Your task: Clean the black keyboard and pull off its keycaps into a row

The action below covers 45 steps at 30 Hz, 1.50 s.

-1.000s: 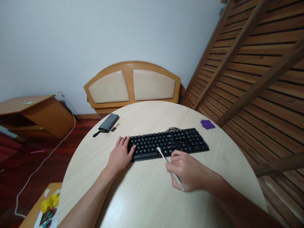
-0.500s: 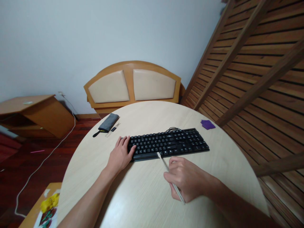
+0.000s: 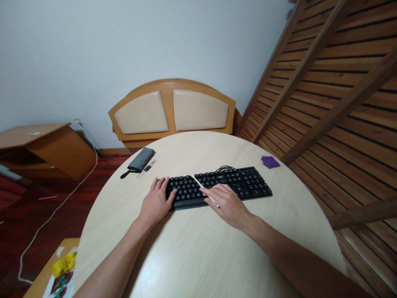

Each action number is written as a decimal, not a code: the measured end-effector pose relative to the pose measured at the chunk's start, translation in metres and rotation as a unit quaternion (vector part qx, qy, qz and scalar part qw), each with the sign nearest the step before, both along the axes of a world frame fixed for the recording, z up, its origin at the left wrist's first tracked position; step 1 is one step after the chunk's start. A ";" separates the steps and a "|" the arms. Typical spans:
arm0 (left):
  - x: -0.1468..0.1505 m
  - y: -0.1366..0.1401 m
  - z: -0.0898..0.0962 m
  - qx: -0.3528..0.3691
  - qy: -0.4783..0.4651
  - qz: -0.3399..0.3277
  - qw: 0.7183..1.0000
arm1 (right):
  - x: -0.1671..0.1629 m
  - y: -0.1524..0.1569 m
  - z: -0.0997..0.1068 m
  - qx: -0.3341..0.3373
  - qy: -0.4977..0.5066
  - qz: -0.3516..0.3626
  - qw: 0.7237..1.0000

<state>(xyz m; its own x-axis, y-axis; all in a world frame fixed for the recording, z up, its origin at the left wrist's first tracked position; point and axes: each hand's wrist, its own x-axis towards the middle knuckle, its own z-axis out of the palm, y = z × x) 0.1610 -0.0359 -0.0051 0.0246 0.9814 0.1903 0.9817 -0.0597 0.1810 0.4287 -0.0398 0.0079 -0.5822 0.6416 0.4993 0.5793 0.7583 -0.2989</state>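
We judge this a home. A padded headboard (image 3: 170, 109) stands behind the round table (image 3: 198, 252), a wooden cabinet (image 3: 68, 149) left of that table.

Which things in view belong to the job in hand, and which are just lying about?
In use:
- black keyboard, left hand resting on its left end
- slim white tool, held over the keys in the right hand

Apparently just lying about:
- grey pouch
- purple item at the table's right
- pink stick on the floor

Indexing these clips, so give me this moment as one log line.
left hand: on black keyboard, left end | right hand: holds slim white tool over keyboard | nearby: gray pouch, purple item
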 end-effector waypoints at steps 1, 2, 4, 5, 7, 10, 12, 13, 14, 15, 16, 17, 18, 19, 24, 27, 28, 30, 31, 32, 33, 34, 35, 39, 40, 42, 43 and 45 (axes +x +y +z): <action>0.000 0.000 0.000 0.000 -0.001 0.000 1.000 | -0.002 0.001 -0.001 -0.009 -0.002 0.000 1.000; 0.000 0.000 0.000 0.002 -0.001 -0.002 1.000 | -0.003 0.001 -0.003 -0.016 -0.003 0.001 1.000; 0.000 0.000 0.000 0.004 -0.002 -0.005 1.000 | -0.006 0.001 -0.005 -0.024 -0.008 -0.001 1.000; 0.000 0.000 0.000 0.006 -0.003 -0.005 1.000 | -0.007 0.002 -0.006 -0.024 -0.013 -0.004 1.000; 0.000 0.000 0.000 0.009 -0.006 -0.004 1.000 | -0.008 0.002 -0.008 -0.020 -0.023 -0.014 0.999; 0.001 0.000 0.001 0.012 -0.006 -0.003 1.000 | -0.009 0.004 -0.010 -0.001 -0.044 -0.027 0.999; 0.001 0.000 0.001 0.012 -0.004 -0.003 1.000 | -0.008 0.004 -0.009 0.012 -0.059 -0.029 0.998; 0.001 -0.001 0.001 0.011 -0.003 -0.003 1.000 | -0.008 0.004 -0.008 0.017 -0.064 -0.030 0.997; 0.001 -0.001 0.001 0.011 -0.003 -0.003 1.000 | -0.007 0.003 -0.006 0.022 -0.068 -0.029 0.997; 0.001 -0.001 0.001 0.010 -0.003 -0.003 1.000 | -0.005 0.003 -0.005 0.028 -0.072 -0.025 0.997; 0.001 -0.001 0.001 0.009 -0.003 -0.002 1.000 | -0.004 0.002 -0.003 0.034 -0.075 -0.020 0.996; 0.001 -0.001 0.001 0.008 -0.003 -0.002 1.000 | -0.003 0.002 -0.002 0.041 -0.078 -0.013 0.996; 0.001 0.000 0.001 0.007 -0.003 -0.001 1.000 | -0.002 0.001 0.000 0.048 -0.079 -0.009 0.996; 0.001 0.000 0.002 0.006 -0.003 -0.001 1.000 | -0.001 0.001 0.001 0.055 -0.080 -0.007 0.995; 0.001 -0.001 0.002 -0.001 -0.004 -0.002 1.000 | 0.002 -0.001 0.003 0.079 -0.079 -0.016 0.994; 0.001 -0.001 0.003 -0.002 -0.006 -0.003 1.000 | 0.004 -0.003 0.004 0.082 -0.074 -0.002 0.994; 0.000 -0.001 0.002 0.000 -0.006 -0.003 1.000 | 0.004 -0.004 0.005 0.082 -0.071 0.002 0.994; 0.000 -0.001 0.002 0.003 -0.006 -0.004 1.000 | 0.006 -0.005 0.007 0.084 -0.064 0.007 0.994; 0.000 -0.001 0.002 0.004 -0.006 -0.004 1.000 | 0.006 -0.006 0.009 0.086 -0.062 0.008 0.994; 0.000 -0.001 0.002 0.004 -0.006 -0.004 1.000 | 0.007 -0.006 0.011 0.088 -0.061 0.008 0.994; 0.000 -0.001 0.002 0.004 -0.006 -0.004 1.000 | 0.008 -0.007 0.012 0.091 -0.063 0.007 0.994; 0.000 -0.001 0.002 0.003 -0.006 -0.004 1.000 | 0.009 -0.008 0.014 0.094 -0.066 0.006 0.993; 0.000 -0.001 0.002 0.003 -0.006 -0.005 1.000 | 0.010 -0.009 0.015 0.096 -0.070 0.004 0.993; 0.000 -0.001 0.002 -0.001 -0.005 -0.004 1.000 | 0.013 -0.011 0.017 0.098 -0.078 0.005 0.992; 0.000 -0.001 0.002 -0.001 -0.004 -0.004 1.000 | 0.014 -0.012 0.018 0.097 -0.079 0.012 0.992; -0.001 -0.001 0.001 -0.002 -0.004 -0.004 1.000 | 0.016 -0.014 0.019 0.098 -0.085 0.026 0.991; -0.001 -0.001 0.001 -0.001 -0.004 -0.005 1.000 | 0.016 -0.015 0.020 0.099 -0.089 0.031 0.991; -0.001 -0.001 0.001 0.004 -0.004 -0.006 1.000 | 0.017 -0.016 0.023 0.104 -0.095 0.038 0.989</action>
<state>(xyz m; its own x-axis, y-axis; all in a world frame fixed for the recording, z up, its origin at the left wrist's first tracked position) 0.1600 -0.0368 -0.0045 0.0340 0.9797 0.1978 0.9794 -0.0720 0.1885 0.4461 -0.0561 0.0305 -0.7210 0.4864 0.4936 0.5484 0.8359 -0.0225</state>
